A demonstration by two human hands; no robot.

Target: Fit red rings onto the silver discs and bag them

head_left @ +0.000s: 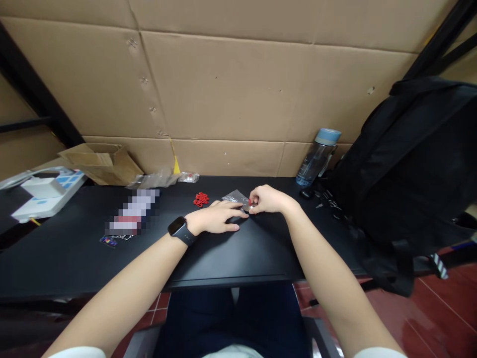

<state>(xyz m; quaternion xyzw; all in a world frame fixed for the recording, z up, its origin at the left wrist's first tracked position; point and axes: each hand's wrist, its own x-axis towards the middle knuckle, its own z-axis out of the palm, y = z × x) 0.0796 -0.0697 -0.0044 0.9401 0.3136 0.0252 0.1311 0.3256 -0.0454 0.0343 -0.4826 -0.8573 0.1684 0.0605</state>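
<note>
My left hand (219, 217), with a black watch on its wrist, lies flat on the black desk (93, 258), fingers stretched out and pressing down on a small clear plastic bag (235, 197). My right hand (267, 199) is closed in a pinch at the bag's right end, on a tiny red and silver item that I cannot name. A small pile of red bands or clips (201, 199) lies just left of the bag.
A big black backpack (410, 179) fills the desk's right side, with a clear water bottle (317, 157) beside it. An open cardboard box (99, 161), crumpled plastic wrap (156, 179) and a white device (48, 194) sit at the back left. Cardboard lines the wall.
</note>
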